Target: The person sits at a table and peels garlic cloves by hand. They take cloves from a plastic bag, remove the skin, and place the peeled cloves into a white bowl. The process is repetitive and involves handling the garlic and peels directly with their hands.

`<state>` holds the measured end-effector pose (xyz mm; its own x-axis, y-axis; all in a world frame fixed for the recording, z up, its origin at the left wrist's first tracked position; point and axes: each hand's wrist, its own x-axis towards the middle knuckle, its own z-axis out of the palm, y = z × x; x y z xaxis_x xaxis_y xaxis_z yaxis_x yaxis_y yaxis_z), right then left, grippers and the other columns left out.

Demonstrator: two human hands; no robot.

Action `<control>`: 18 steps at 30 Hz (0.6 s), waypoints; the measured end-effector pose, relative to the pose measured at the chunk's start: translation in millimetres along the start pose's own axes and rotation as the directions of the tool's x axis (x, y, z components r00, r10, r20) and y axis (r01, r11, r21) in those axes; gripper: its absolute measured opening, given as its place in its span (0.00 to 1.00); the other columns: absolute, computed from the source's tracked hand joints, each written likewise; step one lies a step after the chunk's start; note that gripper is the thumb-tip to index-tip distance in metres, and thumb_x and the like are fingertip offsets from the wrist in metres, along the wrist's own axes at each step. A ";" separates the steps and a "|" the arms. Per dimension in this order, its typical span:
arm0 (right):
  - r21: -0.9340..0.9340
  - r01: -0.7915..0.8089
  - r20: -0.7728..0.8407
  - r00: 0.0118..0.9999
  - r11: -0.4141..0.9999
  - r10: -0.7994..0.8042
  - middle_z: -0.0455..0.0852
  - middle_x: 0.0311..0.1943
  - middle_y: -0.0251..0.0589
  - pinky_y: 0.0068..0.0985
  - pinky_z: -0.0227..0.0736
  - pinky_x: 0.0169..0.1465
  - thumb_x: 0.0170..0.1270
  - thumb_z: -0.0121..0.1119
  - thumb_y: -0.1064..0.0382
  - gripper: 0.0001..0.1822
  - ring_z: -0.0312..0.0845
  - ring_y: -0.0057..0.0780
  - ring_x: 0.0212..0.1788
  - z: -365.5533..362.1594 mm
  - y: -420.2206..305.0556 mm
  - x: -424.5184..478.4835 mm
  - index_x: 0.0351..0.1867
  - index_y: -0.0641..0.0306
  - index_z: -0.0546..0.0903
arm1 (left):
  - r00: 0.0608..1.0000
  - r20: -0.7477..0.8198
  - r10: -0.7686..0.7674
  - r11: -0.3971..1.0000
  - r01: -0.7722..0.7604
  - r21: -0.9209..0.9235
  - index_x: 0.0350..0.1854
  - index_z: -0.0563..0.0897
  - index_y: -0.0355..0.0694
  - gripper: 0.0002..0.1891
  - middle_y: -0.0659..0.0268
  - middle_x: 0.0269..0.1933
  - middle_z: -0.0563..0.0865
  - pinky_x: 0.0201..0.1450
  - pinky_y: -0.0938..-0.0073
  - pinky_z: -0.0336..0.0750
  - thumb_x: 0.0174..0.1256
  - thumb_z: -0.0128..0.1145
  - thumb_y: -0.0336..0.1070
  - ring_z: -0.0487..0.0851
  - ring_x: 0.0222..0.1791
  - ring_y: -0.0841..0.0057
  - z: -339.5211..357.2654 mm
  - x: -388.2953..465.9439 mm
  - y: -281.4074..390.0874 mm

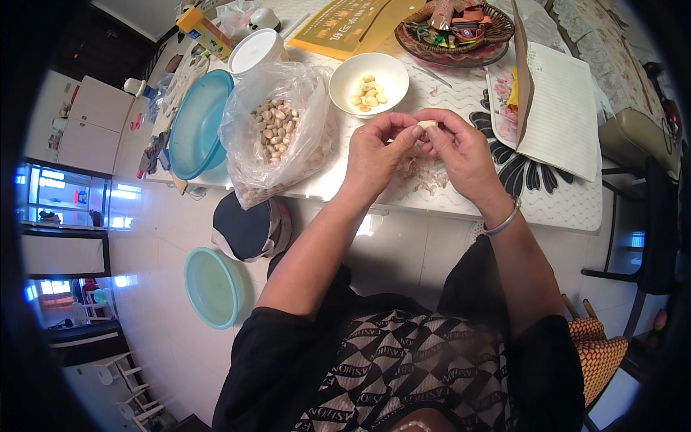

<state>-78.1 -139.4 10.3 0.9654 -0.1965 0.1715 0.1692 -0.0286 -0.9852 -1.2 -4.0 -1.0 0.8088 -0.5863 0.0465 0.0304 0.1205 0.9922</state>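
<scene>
My left hand (380, 148) and my right hand (461, 151) meet above the table, fingertips pinching a pale garlic clove (428, 125) between them. Part of the clove is covered by my fingers. Papery garlic skins (429, 181) lie scattered on the tabletop beneath my hands. Just beyond stands a white bowl (397, 65) holding several peeled cloves (368, 94). Left of my hands, a clear plastic bag (316, 129) gapes open, full of unpeeled cloves (276, 127).
A blue basin (189, 143) and a white lidded tub (256, 51) stand at left on the table (572, 210). Behind are a yellow bag (345, 29) and a wicker basket (502, 32). An open notebook (561, 108) lies right. A green basin (212, 289) sits on the floor.
</scene>
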 end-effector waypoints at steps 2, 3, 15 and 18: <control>-0.040 0.036 -0.019 0.999 0.999 -0.036 0.80 0.39 0.37 0.16 0.73 0.39 0.67 0.47 0.70 0.13 0.76 0.18 0.33 0.9 2.3 -0.1 0.50 0.68 0.76 | 1.000 0.001 -0.001 1.000 0.001 -0.023 0.38 0.81 0.34 0.06 0.70 0.32 0.83 0.34 0.87 0.73 0.63 0.59 0.31 0.78 0.31 0.89 -2.3 0.1 -2.1; -0.061 0.053 -0.029 0.998 0.997 -0.055 0.80 0.39 0.38 0.16 0.74 0.39 0.66 0.47 0.71 0.13 0.76 0.19 0.33 0.9 3.4 -0.2 0.50 0.68 0.76 | 1.000 0.003 -0.001 0.999 0.001 -0.036 0.38 0.81 0.34 0.06 0.70 0.32 0.83 0.34 0.87 0.73 0.63 0.59 0.31 0.78 0.31 0.89 -2.8 0.2 -2.6; -0.290 0.235 -0.057 0.964 0.928 -0.261 0.78 0.33 0.42 0.20 0.71 0.35 0.58 0.50 0.75 0.18 0.75 0.25 0.29 7.3 8.3 -0.1 0.51 0.65 0.78 | 0.977 -0.211 0.016 0.999 -0.022 -0.025 0.31 0.78 0.33 0.04 0.67 0.27 0.83 0.30 0.88 0.73 0.60 0.58 0.28 0.78 0.25 0.89 14.2 -8.4 -8.2; -0.311 0.233 -0.080 0.960 0.921 -0.270 0.78 0.33 0.42 0.21 0.71 0.35 0.57 0.50 0.76 0.19 0.75 0.26 0.29 10.4 7.6 -1.1 0.50 0.63 0.79 | 0.969 -0.245 0.024 1.000 -0.024 0.001 0.31 0.77 0.34 0.03 0.67 0.27 0.83 0.31 0.88 0.73 0.60 0.57 0.28 0.79 0.26 0.88 16.0 -9.6 -10.9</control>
<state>-75.8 -129.2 2.7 0.8648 -0.2591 0.4302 0.3195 -0.3770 -0.8694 -18.7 -12.5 -10.3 0.9286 -0.3690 0.0403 0.0104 0.1343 0.9909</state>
